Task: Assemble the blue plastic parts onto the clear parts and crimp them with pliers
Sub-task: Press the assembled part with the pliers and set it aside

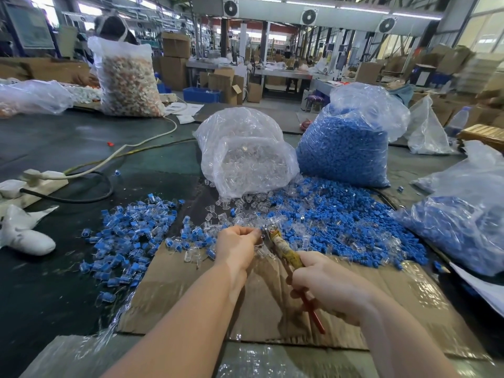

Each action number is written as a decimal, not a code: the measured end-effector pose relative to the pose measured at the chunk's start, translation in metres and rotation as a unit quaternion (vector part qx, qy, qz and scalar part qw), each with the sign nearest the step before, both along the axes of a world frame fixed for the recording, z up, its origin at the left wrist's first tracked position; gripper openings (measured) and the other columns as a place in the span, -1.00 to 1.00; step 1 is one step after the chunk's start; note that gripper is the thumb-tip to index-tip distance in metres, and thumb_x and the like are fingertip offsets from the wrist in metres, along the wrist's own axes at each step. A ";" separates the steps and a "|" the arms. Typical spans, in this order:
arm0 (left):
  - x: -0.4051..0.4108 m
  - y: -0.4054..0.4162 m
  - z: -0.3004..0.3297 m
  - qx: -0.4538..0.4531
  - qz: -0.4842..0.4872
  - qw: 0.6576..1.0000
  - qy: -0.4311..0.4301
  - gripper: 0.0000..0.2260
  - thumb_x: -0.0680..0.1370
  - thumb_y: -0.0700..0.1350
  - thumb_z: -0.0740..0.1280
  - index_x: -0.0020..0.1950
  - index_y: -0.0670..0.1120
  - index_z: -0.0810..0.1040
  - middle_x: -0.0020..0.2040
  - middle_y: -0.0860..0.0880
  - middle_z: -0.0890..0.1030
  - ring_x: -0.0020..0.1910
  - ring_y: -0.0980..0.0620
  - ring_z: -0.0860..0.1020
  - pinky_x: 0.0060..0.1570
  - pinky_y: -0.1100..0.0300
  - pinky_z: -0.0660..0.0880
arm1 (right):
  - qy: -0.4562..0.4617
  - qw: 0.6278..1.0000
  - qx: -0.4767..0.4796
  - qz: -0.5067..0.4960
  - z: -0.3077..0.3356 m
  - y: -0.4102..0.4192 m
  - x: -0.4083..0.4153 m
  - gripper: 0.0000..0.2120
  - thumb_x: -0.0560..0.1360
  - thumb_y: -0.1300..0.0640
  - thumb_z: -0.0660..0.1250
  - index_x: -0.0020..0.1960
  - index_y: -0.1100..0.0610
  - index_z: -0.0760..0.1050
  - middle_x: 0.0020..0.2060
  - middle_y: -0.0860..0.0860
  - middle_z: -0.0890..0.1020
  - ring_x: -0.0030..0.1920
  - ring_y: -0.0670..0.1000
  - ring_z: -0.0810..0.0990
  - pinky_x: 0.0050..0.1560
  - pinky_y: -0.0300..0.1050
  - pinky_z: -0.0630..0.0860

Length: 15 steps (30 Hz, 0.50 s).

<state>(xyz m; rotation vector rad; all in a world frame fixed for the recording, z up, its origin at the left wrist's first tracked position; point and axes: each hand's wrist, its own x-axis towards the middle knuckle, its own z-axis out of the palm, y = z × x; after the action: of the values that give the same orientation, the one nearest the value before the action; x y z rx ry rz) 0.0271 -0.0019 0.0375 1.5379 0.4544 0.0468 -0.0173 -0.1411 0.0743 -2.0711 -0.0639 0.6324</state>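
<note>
Dark table (68,137), taped cardboard sheet (191,282), loose blue parts (341,222), plastic bags (346,148)

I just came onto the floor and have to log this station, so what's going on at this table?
A person is assembling small plastic pieces at a table. The left hand pinches a small part at the nose of the pliers, and the right hand grips the pliers' handles. Loose blue parts and clear parts lie spilled in front of their bags. A pile of joined blue-and-clear pieces sits to the left, by the cardboard sheet.
</note>
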 end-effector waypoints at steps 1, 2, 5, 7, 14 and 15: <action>0.000 0.000 0.000 0.002 0.001 1.000 0.000 -0.90 0.53 -0.16 0.33 -0.18 -0.12 0.57 -0.25 -0.04 0.55 -0.31 0.08 0.45 -0.39 0.23 0.33 | -0.003 1.000 -0.003 0.000 0.000 0.000 0.000 -0.87 0.49 0.31 0.13 -0.18 0.12 0.30 -0.28 0.04 0.41 -0.19 0.07 0.38 -0.17 -0.04 0.35; -0.001 0.000 0.001 0.003 0.002 1.000 0.001 -0.90 0.53 -0.16 0.34 -0.18 -0.12 0.57 -0.25 -0.04 0.55 -0.30 0.08 0.45 -0.39 0.23 0.33 | -0.007 1.000 -0.009 -0.001 0.000 0.000 0.000 -0.87 0.49 0.31 0.13 -0.18 0.12 0.30 -0.28 0.04 0.40 -0.19 0.07 0.38 -0.18 -0.04 0.35; -0.003 -0.001 0.003 -0.008 0.005 1.000 0.001 -0.91 0.53 -0.17 0.34 -0.15 -0.14 0.58 -0.22 -0.06 0.56 -0.27 0.07 0.46 -0.36 0.21 0.35 | -0.027 0.999 -0.028 -0.002 0.000 0.002 -0.003 -0.87 0.52 0.29 0.10 -0.17 0.11 0.30 -0.28 0.04 0.40 -0.20 0.07 0.39 -0.19 -0.05 0.37; -0.004 -0.003 0.004 -0.016 0.006 1.000 -0.001 -0.92 0.53 -0.17 0.34 -0.13 -0.15 0.58 -0.21 -0.07 0.57 -0.26 0.06 0.47 -0.33 0.19 0.40 | -0.058 0.997 -0.047 -0.004 -0.001 0.003 -0.005 -0.85 0.55 0.26 0.10 -0.17 0.10 0.31 -0.27 0.02 0.42 -0.23 0.04 0.41 -0.20 -0.09 0.40; -0.005 -0.007 0.001 -0.027 0.015 0.999 -0.012 -0.91 0.53 -0.18 0.34 -0.16 -0.15 0.58 -0.26 -0.06 0.56 -0.27 0.02 0.48 -0.15 0.06 0.51 | -0.107 0.991 -0.077 -0.007 -0.004 0.004 -0.007 -0.91 0.57 0.19 0.13 -0.10 0.07 0.34 -0.19 -0.01 0.44 -0.25 -0.04 0.45 -0.22 -0.15 0.45; -0.004 -0.006 0.000 -0.026 0.016 0.999 -0.014 -0.90 0.53 -0.18 0.33 -0.17 -0.14 0.57 -0.27 -0.05 0.55 -0.29 0.03 0.47 -0.24 0.11 0.49 | -0.102 0.993 -0.065 -0.011 -0.005 0.004 -0.007 -0.92 0.56 0.20 0.16 -0.10 0.07 0.35 -0.20 -0.01 0.45 -0.27 -0.05 0.46 -0.24 -0.16 0.46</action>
<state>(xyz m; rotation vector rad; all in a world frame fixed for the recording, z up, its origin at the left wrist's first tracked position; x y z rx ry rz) 0.0227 -0.0080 0.0379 1.4767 0.4534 0.0807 -0.0244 -0.1373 0.0688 -2.2551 -0.1194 0.4189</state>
